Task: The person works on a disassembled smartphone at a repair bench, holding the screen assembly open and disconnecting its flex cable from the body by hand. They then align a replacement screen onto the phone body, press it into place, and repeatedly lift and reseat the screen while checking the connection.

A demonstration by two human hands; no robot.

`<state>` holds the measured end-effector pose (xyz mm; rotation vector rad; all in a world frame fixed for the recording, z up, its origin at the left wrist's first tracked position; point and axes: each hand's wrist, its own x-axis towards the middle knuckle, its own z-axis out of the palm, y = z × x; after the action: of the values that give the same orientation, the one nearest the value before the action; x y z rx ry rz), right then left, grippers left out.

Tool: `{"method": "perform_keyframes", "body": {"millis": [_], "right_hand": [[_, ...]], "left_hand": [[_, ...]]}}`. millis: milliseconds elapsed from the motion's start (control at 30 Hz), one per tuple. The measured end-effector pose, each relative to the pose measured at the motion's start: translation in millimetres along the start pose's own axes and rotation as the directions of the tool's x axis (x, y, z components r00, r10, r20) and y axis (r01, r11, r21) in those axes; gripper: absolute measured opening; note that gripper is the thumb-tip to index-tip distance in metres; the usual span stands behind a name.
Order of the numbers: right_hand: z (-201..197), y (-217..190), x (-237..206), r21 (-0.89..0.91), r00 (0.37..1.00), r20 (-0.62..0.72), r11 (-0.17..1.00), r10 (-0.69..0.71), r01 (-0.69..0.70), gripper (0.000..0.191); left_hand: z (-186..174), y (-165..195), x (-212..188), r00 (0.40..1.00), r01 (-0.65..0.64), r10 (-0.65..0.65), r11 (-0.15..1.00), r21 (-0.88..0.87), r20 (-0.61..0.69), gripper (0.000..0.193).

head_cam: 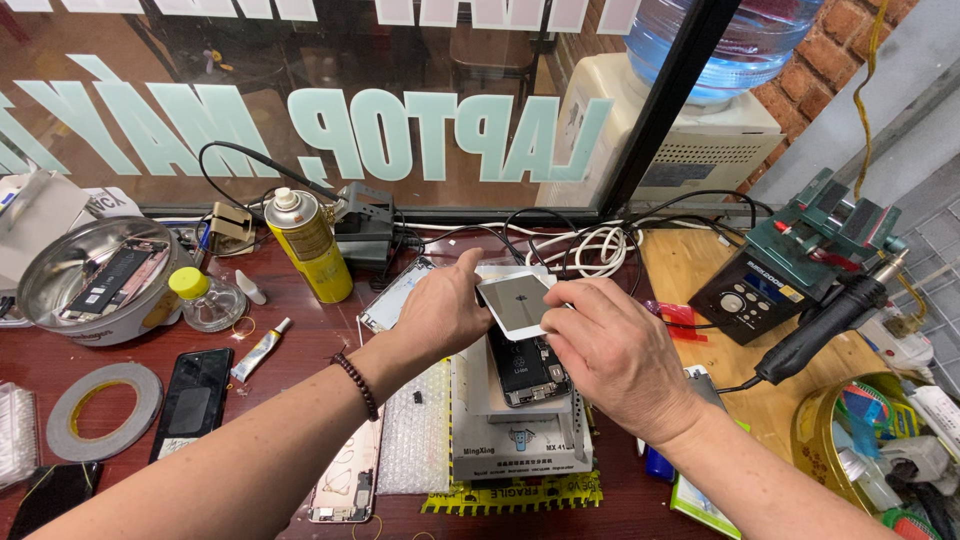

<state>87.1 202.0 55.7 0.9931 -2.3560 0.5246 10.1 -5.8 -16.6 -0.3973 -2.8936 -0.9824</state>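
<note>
While both hands (440, 310) (615, 350) pinch it, glossy white phone screen (515, 303) — flat, tilted

Just the one view here, a head cam looking steeply down and forward over the surface (60, 370), pretty close in. Both forearms come in from 6 o'clock and meet near the center of the frame. The window (300, 100) runs across 12 o'clock, and the wooden board (700, 270) sits around 3 o'clock.
</note>
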Motion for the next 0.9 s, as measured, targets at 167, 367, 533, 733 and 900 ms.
{"method": "perform_keyframes", "body": {"millis": [167, 367, 533, 733, 900], "right_hand": [[2.8, 3.4, -1.3, 0.065, 0.998, -0.011, 0.996, 0.063, -0.062, 0.024], [6.7, 5.5, -4.0, 0.072, 0.994, -0.036, 0.992, 0.105, -0.102, 0.029], [7.6, 5.7, -2.4, 0.088, 0.995, -0.013, 0.991, 0.1, -0.098, 0.023], [7.8, 3.9, -1.2, 0.075, 0.998, -0.015, 0.995, 0.067, -0.065, 0.019], [7.2, 3.0, -0.8, 0.074, 0.998, -0.022, 0.996, 0.053, -0.051, 0.019]], "left_hand": [[-0.3, 0.4, -0.4, 1.0, 0.021, -0.021, 1.0, 0.001, 0.006, 0.068], [0.8, -0.2, 0.7, 0.999, 0.039, -0.039, 0.999, -0.003, 0.015, 0.075], [-1.2, 1.2, 0.1, 0.999, 0.037, -0.037, 0.999, -0.005, 0.009, 0.072], [-3.8, 4.2, -0.2, 0.998, 0.055, -0.055, 0.998, -0.006, 0.021, 0.068], [-2.5, 2.2, 0.1, 0.999, 0.034, -0.033, 0.999, -0.007, 0.009, 0.068]]}}
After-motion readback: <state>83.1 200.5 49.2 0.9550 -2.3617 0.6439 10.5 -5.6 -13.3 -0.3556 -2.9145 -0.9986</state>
